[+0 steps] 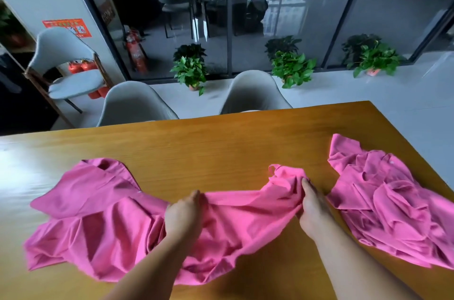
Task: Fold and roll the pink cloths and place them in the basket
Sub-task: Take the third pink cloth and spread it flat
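Now we're pinching the wrinkled pink cloth (110, 213) by its bunched edge, left hand (183, 216) and right hand (313, 206) both.

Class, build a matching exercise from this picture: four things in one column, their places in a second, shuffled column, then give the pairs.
1 left hand
2 crumpled cloth
3 grey chairs
4 potted plants

A at the foot of the glass wall
B holding the spread cloth
C at the table's right end
D behind the table's far edge

Pairs: 1-B, 2-C, 3-D, 4-A
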Tool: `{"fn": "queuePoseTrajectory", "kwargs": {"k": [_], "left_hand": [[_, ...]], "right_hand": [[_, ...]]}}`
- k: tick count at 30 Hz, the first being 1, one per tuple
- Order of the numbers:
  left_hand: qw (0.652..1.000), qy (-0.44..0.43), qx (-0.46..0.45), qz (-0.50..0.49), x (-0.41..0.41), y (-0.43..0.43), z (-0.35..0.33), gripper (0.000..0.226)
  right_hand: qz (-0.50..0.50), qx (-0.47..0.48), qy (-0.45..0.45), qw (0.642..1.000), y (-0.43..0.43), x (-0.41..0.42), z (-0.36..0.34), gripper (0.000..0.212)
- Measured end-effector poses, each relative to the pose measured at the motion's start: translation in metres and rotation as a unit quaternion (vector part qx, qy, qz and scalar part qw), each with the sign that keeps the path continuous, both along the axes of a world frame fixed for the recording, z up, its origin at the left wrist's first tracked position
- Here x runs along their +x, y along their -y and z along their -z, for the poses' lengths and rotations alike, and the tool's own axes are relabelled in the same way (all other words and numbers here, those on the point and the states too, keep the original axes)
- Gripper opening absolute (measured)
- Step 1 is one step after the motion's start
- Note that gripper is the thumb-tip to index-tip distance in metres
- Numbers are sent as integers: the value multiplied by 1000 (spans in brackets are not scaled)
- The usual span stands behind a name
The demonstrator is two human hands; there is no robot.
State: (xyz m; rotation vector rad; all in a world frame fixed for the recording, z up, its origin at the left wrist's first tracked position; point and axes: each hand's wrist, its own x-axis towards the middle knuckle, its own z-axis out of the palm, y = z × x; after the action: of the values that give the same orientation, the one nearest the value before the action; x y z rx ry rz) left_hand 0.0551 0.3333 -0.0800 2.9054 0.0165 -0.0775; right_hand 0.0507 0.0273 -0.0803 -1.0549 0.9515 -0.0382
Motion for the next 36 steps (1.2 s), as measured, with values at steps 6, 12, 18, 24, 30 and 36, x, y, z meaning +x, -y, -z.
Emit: {"fn": "queuePoseTrajectory", "kwargs": {"k": [6, 12, 18, 24, 30, 36], "left_hand": [[946, 263, -185, -33, 8, -10, -30, 11], [914, -82, -87, 389, -62, 43, -12, 28], [845, -224, 0, 485, -94, 64, 2, 25], [908, -111, -23, 402, -80, 34, 1, 41], [945, -24, -100, 311, -67, 17, 4, 58], [962, 44, -230, 138, -53, 28, 10, 46]], "right_hand": [[15, -11, 35, 999, -13, 30, -16, 34], [-74, -478, -155, 861, -25, 2, 19, 44], [-414, -546, -193, 702, -37, -12, 48, 54], [-197, -600, -210, 746, -26, -13, 17, 24], [121, -409, 157, 891, -46, 32, -102, 32], [219, -236, 146, 935, -36, 30, -95, 30]]}}
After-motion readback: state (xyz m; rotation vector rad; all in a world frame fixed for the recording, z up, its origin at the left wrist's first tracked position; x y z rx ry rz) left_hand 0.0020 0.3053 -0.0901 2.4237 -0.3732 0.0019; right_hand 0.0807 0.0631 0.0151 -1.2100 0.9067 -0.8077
